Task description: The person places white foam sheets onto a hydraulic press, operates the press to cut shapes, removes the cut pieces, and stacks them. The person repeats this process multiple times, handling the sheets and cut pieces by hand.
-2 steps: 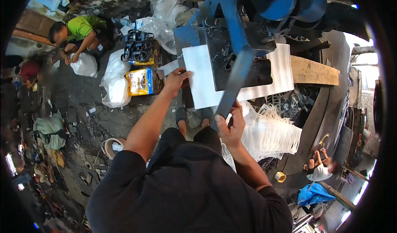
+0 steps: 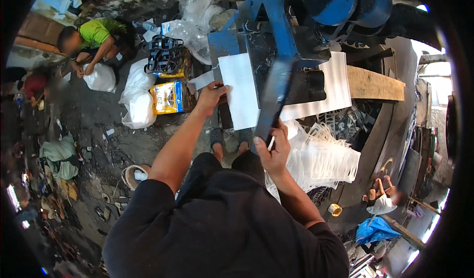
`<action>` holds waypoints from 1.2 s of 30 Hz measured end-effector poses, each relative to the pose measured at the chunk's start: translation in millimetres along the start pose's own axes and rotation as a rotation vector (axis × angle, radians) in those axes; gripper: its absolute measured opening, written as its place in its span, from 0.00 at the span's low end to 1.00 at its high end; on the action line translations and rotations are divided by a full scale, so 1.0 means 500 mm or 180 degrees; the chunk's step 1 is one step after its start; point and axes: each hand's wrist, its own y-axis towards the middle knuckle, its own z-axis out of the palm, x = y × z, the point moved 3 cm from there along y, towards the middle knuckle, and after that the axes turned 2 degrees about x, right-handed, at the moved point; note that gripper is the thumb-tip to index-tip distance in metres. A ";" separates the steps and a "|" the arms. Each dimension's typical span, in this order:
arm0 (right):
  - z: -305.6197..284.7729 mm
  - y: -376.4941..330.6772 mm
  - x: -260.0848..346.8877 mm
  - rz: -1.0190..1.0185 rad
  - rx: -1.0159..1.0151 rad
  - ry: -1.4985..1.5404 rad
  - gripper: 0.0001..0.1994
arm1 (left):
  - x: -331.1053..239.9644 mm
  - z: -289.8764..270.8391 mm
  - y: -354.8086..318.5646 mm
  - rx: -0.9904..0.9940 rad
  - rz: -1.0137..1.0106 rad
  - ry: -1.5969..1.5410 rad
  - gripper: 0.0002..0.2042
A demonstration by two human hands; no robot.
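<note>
My left hand pinches the left edge of a white sheet, its fingers closed there. The sheet lies under the dark plate of a blue machine and shows again on the plate's right side. In my right hand is the near end of a long dark flat bar, slightly blurred. The bar slants up and away toward the machine, crossing in front of the sheet and the plate. Where its far end meets the machine I cannot make out.
White cut-out sheets are heaped right of my right hand. A wooden plank juts out right of the machine. Left stand a yellow-blue package, black strapped pieces and white bags. A person in green crouches far left.
The bar's far part has swung a little left, so the bar stands steeper. My right hand has shifted slightly left with it. My left hand and the sheet have barely moved.
</note>
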 end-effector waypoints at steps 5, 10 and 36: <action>0.119 0.015 -0.029 0.0611 0.0585 0.0247 0.15 | -0.009 -0.004 0.000 0.0201 -0.0232 0.0183 0.07; 0.223 0.065 -0.128 0.0136 0.0152 -0.1076 0.15 | 0.008 -0.012 0.021 0.0212 -0.0075 -0.0273 0.06; 0.162 -0.021 -0.187 0.0834 -0.0677 -0.1195 0.19 | -0.008 0.025 0.018 0.0018 -0.0155 -0.0317 0.13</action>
